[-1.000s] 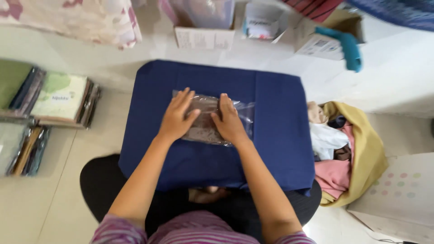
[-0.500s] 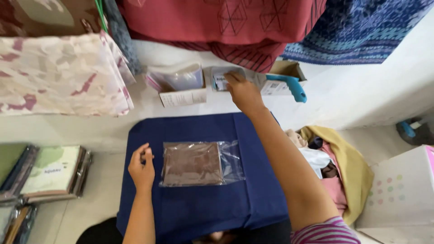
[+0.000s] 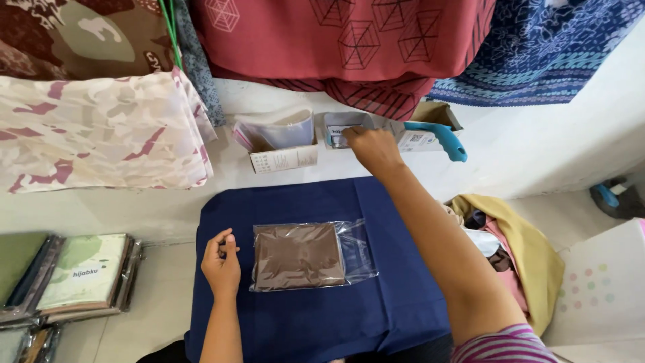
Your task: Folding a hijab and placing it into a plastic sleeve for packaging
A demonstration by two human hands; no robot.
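Both hands lay flat on the bag [image 3: 310, 255] a second ago; now they are off it. The right hand [image 3: 373, 148] has stretched away to the far edge, its fingers curled into the small box [image 3: 349, 126] by the wall; whether that grip pinches anything cannot be told, since the fingertips are hidden. The left hand [image 3: 221, 263] has drawn back to the left of the bag, loosely curled, thumb against fingers, holding nothing visible. The view has also tilted up, so the hanging cloths [image 3: 349, 40] now fill the top.

The bag, clear plastic with a folded brown cloth inside, lies flat near the middle of the blue worktop [image 3: 302, 323], its open flap toward the right. Bare blue shows on all sides of it, most toward the near edge and the right. Beyond the worktop's far edge stand a cardboard box [image 3: 282, 158] of packets and the small box, with a blue-handled tool [image 3: 437, 138] just right of them. A heap of clothes [image 3: 517, 255] crowds the right edge under the forearm; stacked packets [image 3: 87, 272] lie on the floor well left
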